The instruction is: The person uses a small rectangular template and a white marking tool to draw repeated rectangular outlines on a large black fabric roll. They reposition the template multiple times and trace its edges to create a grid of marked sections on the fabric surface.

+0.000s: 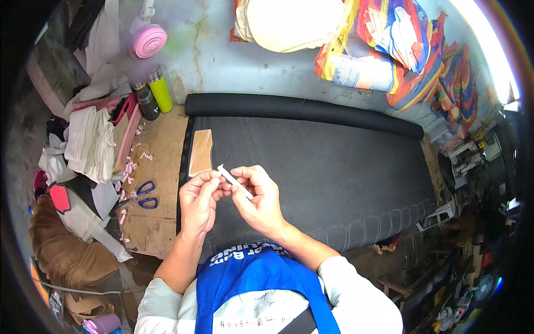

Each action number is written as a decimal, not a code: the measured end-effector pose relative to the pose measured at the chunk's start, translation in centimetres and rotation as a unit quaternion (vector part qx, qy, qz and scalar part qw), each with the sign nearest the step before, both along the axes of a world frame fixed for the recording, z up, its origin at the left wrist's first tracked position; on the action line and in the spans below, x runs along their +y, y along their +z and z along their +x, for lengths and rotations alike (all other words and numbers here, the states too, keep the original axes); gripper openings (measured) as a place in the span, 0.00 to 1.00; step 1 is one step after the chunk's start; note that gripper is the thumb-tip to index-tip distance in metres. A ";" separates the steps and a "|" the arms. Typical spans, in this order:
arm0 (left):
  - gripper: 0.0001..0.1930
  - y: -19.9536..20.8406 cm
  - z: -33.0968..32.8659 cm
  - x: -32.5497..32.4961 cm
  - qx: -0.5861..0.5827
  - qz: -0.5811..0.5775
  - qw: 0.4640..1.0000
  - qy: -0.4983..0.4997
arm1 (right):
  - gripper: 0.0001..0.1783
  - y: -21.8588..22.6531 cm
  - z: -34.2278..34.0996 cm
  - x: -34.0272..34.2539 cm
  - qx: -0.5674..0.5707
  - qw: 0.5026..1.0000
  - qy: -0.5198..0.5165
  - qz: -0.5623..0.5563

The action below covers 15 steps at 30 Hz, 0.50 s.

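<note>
In front of my chest, above a dark grey fabric sheet [311,167], both my hands are closed on a slim white strip [236,182]. My right hand [259,200] grips it between thumb and fingers. The fingertips of my left hand [200,201] pinch at its upper left end, and they partly hide that end. A dark edge shows beside the strip; its exact kind I cannot make out. Just beyond my left hand, a tan pattern piece [201,152] with a curved side lies on the fabric. Pale outlines are drawn along the fabric's near right edge.
The rolled part of the fabric [300,112] runs along the table's far side. Blue-handled scissors [146,195] lie on the wooden table left of the fabric. Two bottles [160,90] stand at the back left, near stacked white cloth [92,143]. A white stool [437,216] stands at the right.
</note>
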State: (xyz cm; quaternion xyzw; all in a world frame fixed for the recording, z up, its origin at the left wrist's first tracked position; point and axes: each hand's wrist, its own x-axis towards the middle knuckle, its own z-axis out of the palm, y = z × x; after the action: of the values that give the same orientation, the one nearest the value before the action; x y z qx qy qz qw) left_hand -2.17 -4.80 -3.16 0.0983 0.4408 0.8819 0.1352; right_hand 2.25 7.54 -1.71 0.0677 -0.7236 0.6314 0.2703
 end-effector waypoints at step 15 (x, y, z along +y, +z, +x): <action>0.07 -0.3 -0.9 0.1 -0.113 0.004 0.993 -0.017 | 0.19 0.4 0.4 0.0 -0.055 0.984 -0.040 0.163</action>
State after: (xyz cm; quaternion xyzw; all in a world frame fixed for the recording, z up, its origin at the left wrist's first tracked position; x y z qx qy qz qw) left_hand -3.04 -4.69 -3.49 0.0061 0.4172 0.8868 0.1988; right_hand 2.63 7.57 -1.35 0.0464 -0.8328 0.4965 0.2404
